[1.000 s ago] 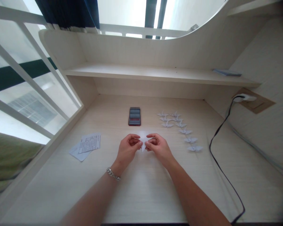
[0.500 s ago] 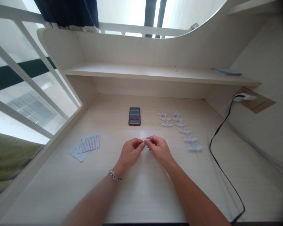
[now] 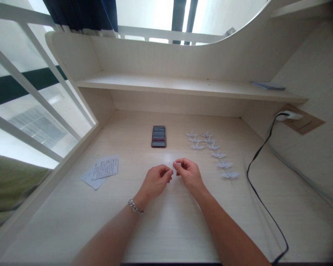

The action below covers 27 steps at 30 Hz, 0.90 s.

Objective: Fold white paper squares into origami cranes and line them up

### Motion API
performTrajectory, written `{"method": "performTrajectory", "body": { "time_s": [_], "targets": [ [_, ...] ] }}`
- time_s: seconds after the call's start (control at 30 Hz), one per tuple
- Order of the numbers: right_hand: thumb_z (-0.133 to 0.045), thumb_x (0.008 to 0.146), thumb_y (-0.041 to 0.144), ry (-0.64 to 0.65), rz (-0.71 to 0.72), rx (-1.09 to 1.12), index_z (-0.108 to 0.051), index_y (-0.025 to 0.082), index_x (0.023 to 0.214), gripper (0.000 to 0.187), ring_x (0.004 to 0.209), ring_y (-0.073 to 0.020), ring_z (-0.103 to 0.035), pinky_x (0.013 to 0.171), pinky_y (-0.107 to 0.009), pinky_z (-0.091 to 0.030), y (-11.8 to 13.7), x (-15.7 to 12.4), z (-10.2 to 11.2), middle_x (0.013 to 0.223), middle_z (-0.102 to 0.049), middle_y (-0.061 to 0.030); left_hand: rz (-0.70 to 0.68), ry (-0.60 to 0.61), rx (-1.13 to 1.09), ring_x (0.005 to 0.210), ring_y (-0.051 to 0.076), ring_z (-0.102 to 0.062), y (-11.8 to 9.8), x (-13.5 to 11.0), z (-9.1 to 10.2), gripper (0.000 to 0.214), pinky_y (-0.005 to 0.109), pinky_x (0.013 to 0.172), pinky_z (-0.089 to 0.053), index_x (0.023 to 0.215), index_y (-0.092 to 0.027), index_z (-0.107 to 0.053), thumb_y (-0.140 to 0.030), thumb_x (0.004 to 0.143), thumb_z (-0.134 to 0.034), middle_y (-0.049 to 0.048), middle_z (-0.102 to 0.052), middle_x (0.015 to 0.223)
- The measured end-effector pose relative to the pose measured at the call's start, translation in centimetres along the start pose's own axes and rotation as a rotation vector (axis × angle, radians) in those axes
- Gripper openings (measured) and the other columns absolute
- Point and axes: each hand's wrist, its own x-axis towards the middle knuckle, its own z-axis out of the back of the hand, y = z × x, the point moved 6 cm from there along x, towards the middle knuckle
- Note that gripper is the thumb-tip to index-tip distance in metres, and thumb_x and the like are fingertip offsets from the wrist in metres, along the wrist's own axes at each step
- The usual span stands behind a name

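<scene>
A small piece of folded white paper [image 3: 174, 170] is held over the desk between my two hands, mostly hidden by the fingertips. My left hand [image 3: 157, 180] pinches its left end with thumb and forefinger. On its other side, my right hand [image 3: 189, 173] grips the paper between thumb and fingers, the fingertips slightly higher than the left ones. Beyond my right hand, several white folded paper cranes [image 3: 213, 147] stand in two uneven rows. The exact shape of the held paper is too small to make out.
Printed paper sheets [image 3: 105, 168] lie at the left. A dark, blurred-out rectangular object [image 3: 158, 136] rests behind my hands. At the right, a black cable [image 3: 248, 173] runs from the wall socket [image 3: 305, 122] down across the desk. A shelf [image 3: 166, 84] spans the back.
My hands have moved slightly apart. The left fingertips are lower and the right ones a little higher, and a gap with paper shows between them.
</scene>
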Motion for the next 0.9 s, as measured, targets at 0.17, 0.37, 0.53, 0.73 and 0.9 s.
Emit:
{"method": "performTrajectory", "body": {
  "time_s": [0.17, 0.37, 0.53, 0.73, 0.9],
  "targets": [
    [-0.067, 0.066, 0.038, 0.104, -0.025, 0.128, -0.060, 0.016, 0.085, 0.029, 0.058, -0.0128, -0.054, 0.054, -0.025, -0.045, 0.18, -0.07, -0.80, 0.068, -0.060, -0.0011, 0.032, -0.066, -0.055, 0.058, 0.013, -0.055, 0.26, 0.18, 0.61, 0.028, 0.023, 0.056, -0.042, 0.070, -0.016, -0.058, -0.040, 0.080, -0.048, 0.0023, -0.061, 0.063],
    [-0.069, 0.064, 0.035, 0.074, 0.019, 0.119, -0.060, 0.015, 0.083, 0.028, 0.052, -0.0114, -0.052, 0.049, -0.024, -0.043, 0.39, 0.05, -0.32, 0.063, -0.059, -0.0006, 0.013, -0.024, -0.164, 0.058, 0.012, -0.055, -0.21, 0.14, 0.17, 0.027, 0.023, 0.056, -0.043, 0.072, -0.015, -0.059, -0.039, 0.079, -0.050, 0.0025, -0.060, 0.063],
    [-0.064, 0.069, 0.037, 0.051, -0.034, 0.129, -0.061, 0.015, 0.080, 0.025, 0.055, -0.0121, -0.054, 0.052, -0.025, -0.045, 0.30, -0.01, -0.10, 0.061, -0.058, -0.0003, 0.034, -0.040, -0.173, 0.055, 0.012, -0.055, -0.05, 0.16, 0.38, 0.025, 0.023, 0.054, -0.042, 0.066, -0.015, -0.058, -0.038, 0.076, -0.054, 0.0019, -0.061, 0.059],
    [-0.064, 0.069, 0.039, 0.103, -0.053, 0.080, -0.062, 0.015, 0.075, 0.026, 0.057, -0.0126, -0.056, 0.050, -0.023, -0.044, 0.26, -0.24, -0.52, 0.064, -0.060, -0.0020, 0.011, -0.090, -0.201, 0.058, 0.012, -0.057, -0.33, 0.10, 0.82, 0.022, 0.023, 0.056, -0.044, 0.075, -0.015, -0.060, -0.037, 0.075, -0.057, 0.0030, -0.063, 0.066],
    [-0.063, 0.070, 0.040, 0.058, -0.030, 0.058, -0.063, 0.015, 0.074, 0.025, 0.058, -0.0132, -0.056, 0.050, -0.023, -0.043, 0.41, -0.18, -0.26, 0.064, -0.060, -0.0022, 0.034, -0.096, -0.217, 0.055, 0.012, -0.056, 0.00, 0.24, 1.06, 0.021, 0.023, 0.052, -0.044, 0.076, -0.014, -0.062, -0.035, 0.072, -0.060, 0.0031, -0.063, 0.066]
  ]
}}
